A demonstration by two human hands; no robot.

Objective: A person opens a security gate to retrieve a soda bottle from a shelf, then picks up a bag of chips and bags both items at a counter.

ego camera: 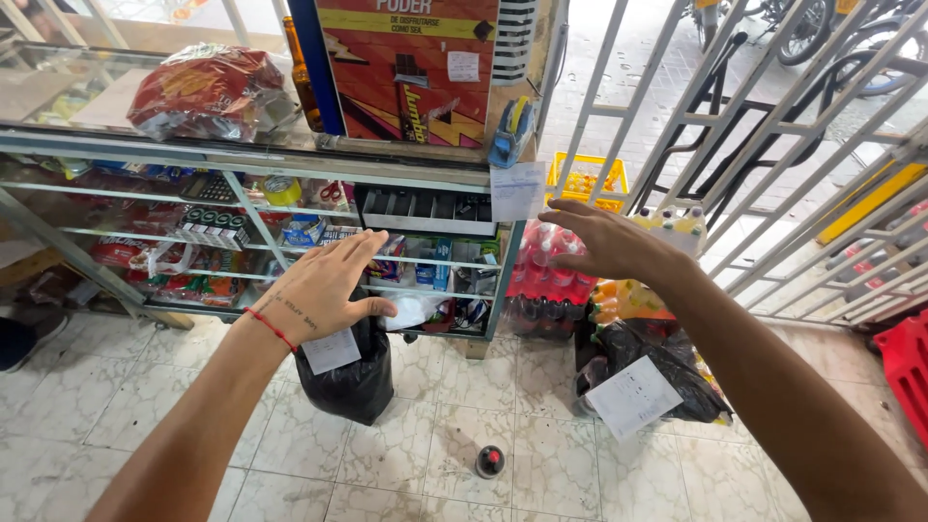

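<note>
My left hand (324, 286) is stretched forward with fingers apart and holds nothing; a red string circles its wrist. It hovers over a black plastic bag (353, 379) with a white paper slip (332, 350) on it, standing on the floor. My right hand (604, 240) is also out in front, palm down, fingers spread, empty. Below its forearm sits a second black bag (667, 356) with a larger white receipt (633, 397) on top. A small dark round object with a red top (490, 461) lies on the tiles between the bags.
A glass display counter (242, 155) with shelves of small goods stands ahead, a red snack bag (208, 89) on top. Packs of red soda bottles (546, 280) sit on the floor beside it. A white metal gate (773, 145) is on the right, a yellow crate (585, 179) beyond it.
</note>
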